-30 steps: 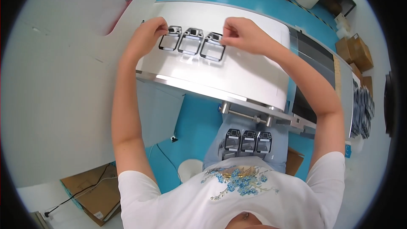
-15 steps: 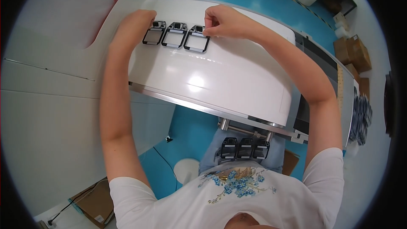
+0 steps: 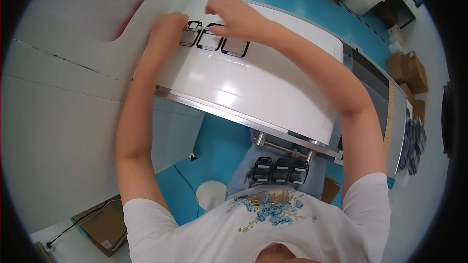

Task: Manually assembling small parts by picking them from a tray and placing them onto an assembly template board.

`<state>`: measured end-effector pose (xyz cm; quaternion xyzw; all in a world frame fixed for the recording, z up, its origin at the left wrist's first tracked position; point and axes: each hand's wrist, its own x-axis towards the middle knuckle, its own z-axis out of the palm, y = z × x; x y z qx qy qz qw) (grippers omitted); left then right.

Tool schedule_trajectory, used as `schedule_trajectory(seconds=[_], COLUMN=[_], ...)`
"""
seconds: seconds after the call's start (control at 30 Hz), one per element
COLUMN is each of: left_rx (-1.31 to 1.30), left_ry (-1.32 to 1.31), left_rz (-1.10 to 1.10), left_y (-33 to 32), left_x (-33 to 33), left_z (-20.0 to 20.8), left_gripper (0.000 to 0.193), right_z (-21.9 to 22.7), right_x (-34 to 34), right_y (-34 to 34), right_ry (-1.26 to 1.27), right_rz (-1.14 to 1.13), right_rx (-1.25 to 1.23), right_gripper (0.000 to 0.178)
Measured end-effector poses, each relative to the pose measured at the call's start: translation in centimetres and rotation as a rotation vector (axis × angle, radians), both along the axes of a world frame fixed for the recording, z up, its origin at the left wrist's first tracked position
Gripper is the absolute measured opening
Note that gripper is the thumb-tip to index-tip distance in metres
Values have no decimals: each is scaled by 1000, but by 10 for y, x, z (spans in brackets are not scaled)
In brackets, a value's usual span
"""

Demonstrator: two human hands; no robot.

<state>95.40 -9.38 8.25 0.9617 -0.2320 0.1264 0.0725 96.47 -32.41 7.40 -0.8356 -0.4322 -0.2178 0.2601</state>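
Observation:
Three black rectangular frames lie in a row on a white belt surface (image 3: 273,83): a left frame (image 3: 187,44), a middle frame (image 3: 208,47) and a right frame (image 3: 234,54). My left hand (image 3: 168,30) is closed at the left frame's upper edge, its fingertips pressed together; what they pinch is too small to make out. Over the middle and right frames hovers my right hand (image 3: 239,21), thumb and forefinger apart, covering their upper parts. A thin pale strip (image 3: 197,29) shows between my left fingertips and right thumb.
Several similar black frames (image 3: 281,170) rest on my lap. A metal rail (image 3: 214,112) edges the belt on my side. A pale machine panel (image 3: 63,117) stands at the left. Farther right are a dark stack (image 3: 412,146) and cardboard boxes (image 3: 414,71).
My right hand has left the right frame, moved left and opened. My left hand stays closed by the left frame, whose upper cut-out now shows white instead of dark. The view has shifted slightly.

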Motion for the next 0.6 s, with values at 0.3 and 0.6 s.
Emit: schedule_trajectory(seconds=[0.3,0.6], left_rx=[-47,-22], left_ry=[-110,287], left_rz=[-93,-22], left_y=[3,-6], left_x=[0,23], left_z=[3,17], left_gripper=[12,23], right_z=[-1,-9], right_x=[-14,-3], right_y=[58,7], right_ry=[-175,-58], right_rz=[-181,305], right_rx=[-355,-50], right_gripper=[12,19])
